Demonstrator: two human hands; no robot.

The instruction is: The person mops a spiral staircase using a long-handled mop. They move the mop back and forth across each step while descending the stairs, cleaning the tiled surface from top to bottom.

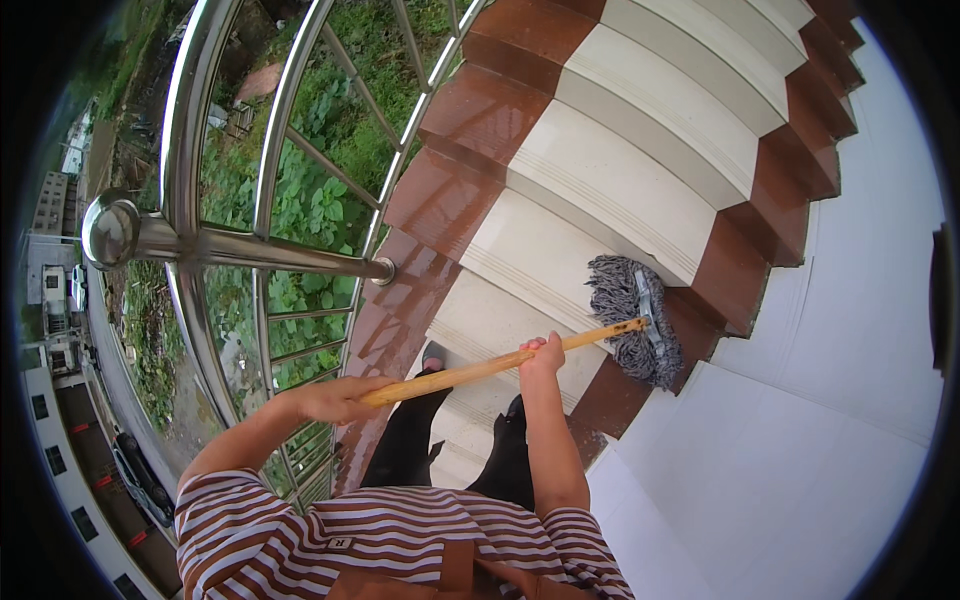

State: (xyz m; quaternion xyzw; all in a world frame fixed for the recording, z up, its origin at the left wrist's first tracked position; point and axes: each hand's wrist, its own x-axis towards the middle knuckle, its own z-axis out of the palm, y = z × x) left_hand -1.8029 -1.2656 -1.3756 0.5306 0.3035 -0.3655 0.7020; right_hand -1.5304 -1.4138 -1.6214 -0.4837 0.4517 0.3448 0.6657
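A string mop with grey strands [626, 300] lies against the stairs at their right end, near the white wall. It spans a cream tread and the brown border tiles. Its wooden handle [457, 375] slants across in front of my body to a metal clamp [646, 304] on the mop head. Wrapped around the upper end of the handle is my left hand [337, 397], close to the railing. My right hand [544, 356] grips the handle farther down, towards the mop head.
Cream steps with brown borders [611, 154] rise ahead of me. A stainless steel railing [292, 251] runs along the left, with plants [315, 202] beyond it. The white wall [787, 405] bounds the right side. My shoes [433, 354] stand on lower steps.
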